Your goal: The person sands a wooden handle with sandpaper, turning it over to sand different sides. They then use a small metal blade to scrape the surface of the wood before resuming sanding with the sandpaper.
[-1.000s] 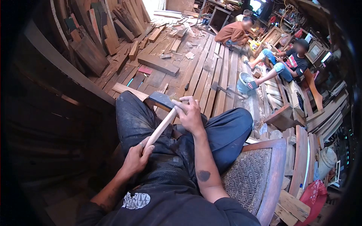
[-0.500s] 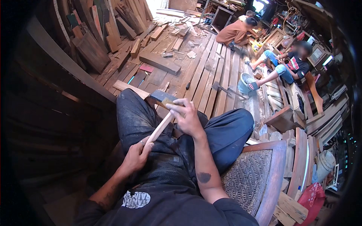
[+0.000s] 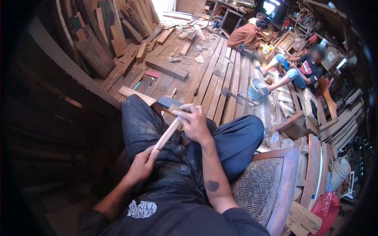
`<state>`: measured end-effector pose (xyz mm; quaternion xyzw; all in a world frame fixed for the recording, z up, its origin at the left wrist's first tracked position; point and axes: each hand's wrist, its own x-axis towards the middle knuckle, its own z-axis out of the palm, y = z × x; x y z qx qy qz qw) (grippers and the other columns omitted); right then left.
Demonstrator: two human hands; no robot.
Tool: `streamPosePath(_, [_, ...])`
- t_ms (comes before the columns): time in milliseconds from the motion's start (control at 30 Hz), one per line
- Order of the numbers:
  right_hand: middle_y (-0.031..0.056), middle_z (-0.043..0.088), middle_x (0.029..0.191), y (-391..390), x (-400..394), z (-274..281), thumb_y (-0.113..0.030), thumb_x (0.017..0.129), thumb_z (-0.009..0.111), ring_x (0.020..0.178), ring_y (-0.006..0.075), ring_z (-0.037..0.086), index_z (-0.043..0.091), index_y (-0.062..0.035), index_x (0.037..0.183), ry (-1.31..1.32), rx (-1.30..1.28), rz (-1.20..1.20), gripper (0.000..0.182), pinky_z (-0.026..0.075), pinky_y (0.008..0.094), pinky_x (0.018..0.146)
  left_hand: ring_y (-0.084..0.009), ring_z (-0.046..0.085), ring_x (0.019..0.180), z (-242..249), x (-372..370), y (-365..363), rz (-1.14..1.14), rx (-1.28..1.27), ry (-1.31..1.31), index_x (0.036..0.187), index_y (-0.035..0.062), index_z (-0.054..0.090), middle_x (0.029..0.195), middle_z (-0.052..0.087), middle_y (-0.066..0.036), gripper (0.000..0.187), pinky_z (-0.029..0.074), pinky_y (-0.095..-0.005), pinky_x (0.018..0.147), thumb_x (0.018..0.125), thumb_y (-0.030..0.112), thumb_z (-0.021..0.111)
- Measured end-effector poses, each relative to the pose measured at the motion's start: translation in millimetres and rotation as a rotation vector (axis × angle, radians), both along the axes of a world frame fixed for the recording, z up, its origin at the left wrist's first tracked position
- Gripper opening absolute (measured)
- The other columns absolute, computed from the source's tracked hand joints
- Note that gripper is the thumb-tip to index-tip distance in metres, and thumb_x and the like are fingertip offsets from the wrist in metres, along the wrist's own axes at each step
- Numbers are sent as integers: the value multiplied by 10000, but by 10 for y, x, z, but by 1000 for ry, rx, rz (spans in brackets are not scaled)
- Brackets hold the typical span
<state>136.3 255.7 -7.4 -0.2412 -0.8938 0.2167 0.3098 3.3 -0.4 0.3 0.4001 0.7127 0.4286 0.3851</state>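
My left hand (image 3: 142,163) is closed around the near end of a pale wooden stick (image 3: 166,138), which slants up and away over my lap. At its far end my right hand (image 3: 193,122) presses a small tan piece of sandpaper (image 3: 176,110) onto the wood, fingers bent over it and slightly blurred. Just beyond, a dark block (image 3: 168,102) with a flat top lies by my knee, overlapping the stick's end in this view. A light plank (image 3: 136,94) runs out from behind that block.
A woven-seat chair (image 3: 256,188) stands at my right. On the slatted floor lie a hammer-like tool (image 3: 236,94) and a thick beam (image 3: 167,67). Boards (image 3: 94,55) lean at the left. Two people sit at the back right, near a bucket (image 3: 256,89); another head shows behind them.
My right hand and the sandpaper have shifted slightly at the stick's far end. The left hand keeps its grip in nearly the same place.
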Motion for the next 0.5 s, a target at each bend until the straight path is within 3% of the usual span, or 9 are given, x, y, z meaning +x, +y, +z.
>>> streamPosePath(100, [80,704,1271,-22,20,-20,-151,979,754,1157,318,592,851,-225,1270,61,-114,75,316,479,419,1091,-140,589,768,29,1,10,12,5,-13,1502,8,634,825,614,-59,450,520,-339,758,1174,296,523])
streamPosePath(233, [72,704,1283,42,-53,-6,-155,980,759,1156,309,592,852,-239,1273,-6,-63,-87,319,475,410,1100,-106,554,738,44,-16,31,31,-26,-54,1526,25,621,799,578,-16,450,496,-313,714,1181,292,511])
streamPosePath(367, [75,709,1285,-73,10,-10,-160,985,751,1153,315,593,855,-227,1261,37,-135,47,302,476,418,1098,-96,538,724,95,0,32,29,-24,-47,1526,27,618,791,558,1,444,485,-306,697,1184,287,507])
streamPosePath(500, [74,706,1275,90,-129,-33,-154,983,755,1151,298,591,856,-214,1256,81,-92,-110,297,472,414,1096,-98,533,720,75,10,23,40,-15,-60,1503,24,630,788,551,-1,431,482,-307,695,1186,287,504])
